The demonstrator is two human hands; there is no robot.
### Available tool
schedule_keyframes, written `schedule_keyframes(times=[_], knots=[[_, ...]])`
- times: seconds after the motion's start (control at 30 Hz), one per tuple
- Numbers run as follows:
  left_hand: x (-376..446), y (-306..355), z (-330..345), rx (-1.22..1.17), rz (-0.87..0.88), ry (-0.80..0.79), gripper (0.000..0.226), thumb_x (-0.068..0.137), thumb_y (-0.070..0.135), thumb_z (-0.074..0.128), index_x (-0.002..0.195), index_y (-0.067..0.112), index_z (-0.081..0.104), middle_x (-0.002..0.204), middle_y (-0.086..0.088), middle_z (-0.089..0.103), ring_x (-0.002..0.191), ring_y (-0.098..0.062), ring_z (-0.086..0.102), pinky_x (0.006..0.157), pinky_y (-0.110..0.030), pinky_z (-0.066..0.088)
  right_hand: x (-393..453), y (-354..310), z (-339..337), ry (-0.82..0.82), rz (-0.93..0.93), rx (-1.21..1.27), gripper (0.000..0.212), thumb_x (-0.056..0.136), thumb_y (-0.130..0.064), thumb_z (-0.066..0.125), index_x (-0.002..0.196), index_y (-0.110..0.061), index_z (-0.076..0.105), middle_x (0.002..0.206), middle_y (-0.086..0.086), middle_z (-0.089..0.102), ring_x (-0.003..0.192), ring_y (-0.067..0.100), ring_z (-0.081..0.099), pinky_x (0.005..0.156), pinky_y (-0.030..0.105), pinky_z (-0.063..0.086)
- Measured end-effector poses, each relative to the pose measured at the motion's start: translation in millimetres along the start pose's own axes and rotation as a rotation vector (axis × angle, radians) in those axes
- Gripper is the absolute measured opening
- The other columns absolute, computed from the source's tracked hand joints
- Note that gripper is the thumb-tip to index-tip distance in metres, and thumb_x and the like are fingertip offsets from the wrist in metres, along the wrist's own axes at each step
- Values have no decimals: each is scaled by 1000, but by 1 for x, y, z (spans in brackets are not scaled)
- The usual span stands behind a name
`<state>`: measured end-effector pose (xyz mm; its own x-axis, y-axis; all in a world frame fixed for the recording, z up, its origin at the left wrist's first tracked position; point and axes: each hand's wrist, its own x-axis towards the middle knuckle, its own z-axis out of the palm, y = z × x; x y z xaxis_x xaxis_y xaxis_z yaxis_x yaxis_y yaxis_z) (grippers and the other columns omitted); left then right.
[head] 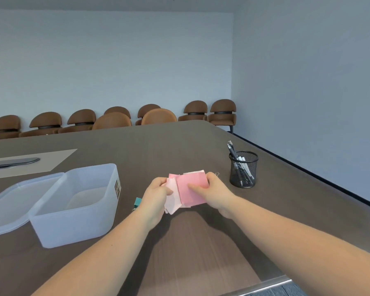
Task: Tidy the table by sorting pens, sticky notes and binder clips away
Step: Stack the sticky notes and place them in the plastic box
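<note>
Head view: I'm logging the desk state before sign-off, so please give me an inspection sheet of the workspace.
Surface: dark wood-grain table, mostly bare.
Job's things: pink sticky notes held above the table; pens standing in black mesh cup; teal binder clip lying behind the left wrist; small wire clip by the right hand.
Clutter: open translucent box, apparently empty, its lid lying alongside; grey mat with a dark flat item.
Grippers: left hand and right hand both grip the notes with their fingers.
Cables: nothing seen.
Surroundings: brown chairs along a pale wall.
</note>
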<state>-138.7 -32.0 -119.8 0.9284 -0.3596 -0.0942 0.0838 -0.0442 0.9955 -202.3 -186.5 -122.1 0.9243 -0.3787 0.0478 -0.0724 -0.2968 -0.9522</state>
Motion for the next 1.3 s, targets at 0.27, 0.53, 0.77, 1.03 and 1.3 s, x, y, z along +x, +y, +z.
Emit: schedule_keyframes(times=[0.27, 0.53, 0.77, 1.03, 1.3], knots=[[2, -17, 20, 109, 33, 11, 34, 72, -11, 44, 95, 11, 57, 94, -10, 58, 81, -27, 52, 69, -34, 40, 1, 22, 10, -74, 24, 10, 72, 81, -31, 72, 137, -23, 28, 122, -2, 54, 109, 15, 55, 77, 21, 48], [1, -10, 29, 149, 107, 31, 26, 74, -8, 45, 86, 11, 59, 79, -5, 55, 71, -24, 47, 53, -26, 33, 6, 19, 4, -21, -38, 79, 69, 77, 2, 58, 131, -34, 32, 104, 2, 46, 81, 16, 52, 52, 23, 45], [0, -3, 44, -36, 171, 168, 33, 86, 45, 63, 88, 11, 64, 82, 4, 59, 78, -14, 54, 61, -27, 40, 4, 20, 11, 31, -86, 60, 69, 76, 7, 46, 126, -40, 35, 76, 0, 36, 56, 14, 37, 44, 22, 35], [6, 0, 55, -52, 215, 323, 37, 87, 42, 63, 82, 6, 60, 74, 3, 54, 69, -11, 48, 63, -23, 38, 2, 18, 14, 1, -51, 83, 67, 76, 6, 45, 127, -38, 38, 80, 0, 43, 57, 14, 40, 44, 20, 36], [9, -9, 57, -13, 169, 470, 52, 96, 51, 37, 74, 9, 59, 74, 5, 60, 81, -20, 55, 73, -31, 39, 2, 11, 19, 59, -3, 196, 53, 81, 4, 38, 126, -24, 45, 99, -7, 55, 93, 15, 55, 66, 23, 43]])
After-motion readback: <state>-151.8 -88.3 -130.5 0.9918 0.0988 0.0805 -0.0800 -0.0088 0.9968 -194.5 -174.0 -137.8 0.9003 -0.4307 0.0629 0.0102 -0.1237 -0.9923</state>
